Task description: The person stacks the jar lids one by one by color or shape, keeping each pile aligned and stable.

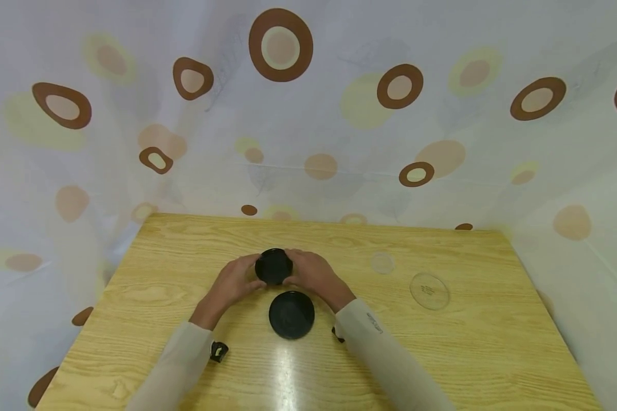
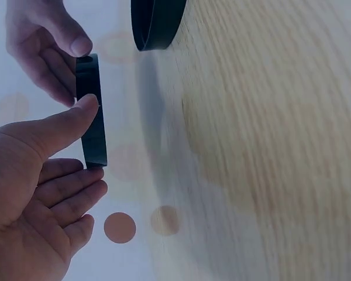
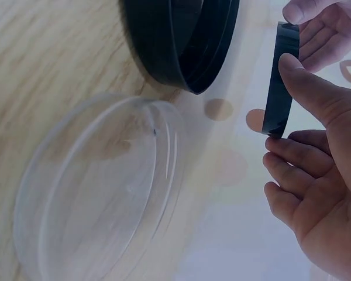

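Both hands hold a small black round lid point(image 1: 274, 266) up off the table by its rim, one from each side. My left hand point(image 1: 236, 278) pinches its left edge between thumb and fingers. On the opposite edge, the thumb and fingertips of my right hand point(image 1: 313, 273) do the same. Seen edge-on in the left wrist view, the lid point(image 2: 92, 132) is thin and shallow. A larger black round dish point(image 1: 291, 315) with a raised rim lies on the table just nearer than the hands. In the right wrist view, a clear shallow round dish point(image 3: 47, 193) sits beside that black dish point(image 3: 155, 52).
On the wooden table point(image 1: 483, 342), right of the hands, lie a clear disc point(image 1: 429, 291) with small print and a fainter, smaller clear disc point(image 1: 383, 262). A patterned white sheet point(image 1: 308, 125) hangs behind the table and at its sides. Black wrist gear point(image 1: 218, 351) shows below the left sleeve.
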`<control>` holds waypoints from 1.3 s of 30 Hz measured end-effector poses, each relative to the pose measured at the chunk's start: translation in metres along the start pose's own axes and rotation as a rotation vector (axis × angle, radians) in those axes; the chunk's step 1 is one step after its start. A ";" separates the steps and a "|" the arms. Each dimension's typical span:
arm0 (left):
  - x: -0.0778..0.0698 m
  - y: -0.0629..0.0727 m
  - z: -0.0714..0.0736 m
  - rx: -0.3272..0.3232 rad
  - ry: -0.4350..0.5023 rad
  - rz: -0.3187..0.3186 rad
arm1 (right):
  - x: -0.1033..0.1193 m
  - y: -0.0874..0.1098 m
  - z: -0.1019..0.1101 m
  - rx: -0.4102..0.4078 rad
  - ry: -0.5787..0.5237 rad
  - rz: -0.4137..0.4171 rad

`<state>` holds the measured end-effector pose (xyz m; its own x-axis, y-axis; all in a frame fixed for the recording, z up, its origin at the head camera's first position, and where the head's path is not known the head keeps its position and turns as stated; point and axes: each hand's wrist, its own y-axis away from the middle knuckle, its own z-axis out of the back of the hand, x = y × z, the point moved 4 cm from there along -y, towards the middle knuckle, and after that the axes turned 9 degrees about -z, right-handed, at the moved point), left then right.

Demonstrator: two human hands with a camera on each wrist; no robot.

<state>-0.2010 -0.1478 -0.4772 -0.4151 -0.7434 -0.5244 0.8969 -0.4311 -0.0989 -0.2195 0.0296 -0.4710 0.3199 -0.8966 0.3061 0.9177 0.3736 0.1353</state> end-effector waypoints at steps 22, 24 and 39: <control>-0.029 0.012 0.003 -0.039 -0.001 -0.120 | -0.006 0.034 0.014 -0.031 -0.040 0.010; -0.030 0.012 0.003 -0.040 -0.003 -0.131 | -0.007 0.036 0.015 -0.035 -0.037 0.012; -0.041 0.019 -0.004 -0.012 0.000 -0.120 | -0.012 0.054 0.011 -0.020 -0.043 0.006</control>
<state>-0.1666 -0.1232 -0.4605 -0.5198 -0.6869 -0.5078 0.8424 -0.5111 -0.1710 -0.1762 0.0629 -0.4572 0.3150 -0.8834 0.3470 0.9207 0.3732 0.1143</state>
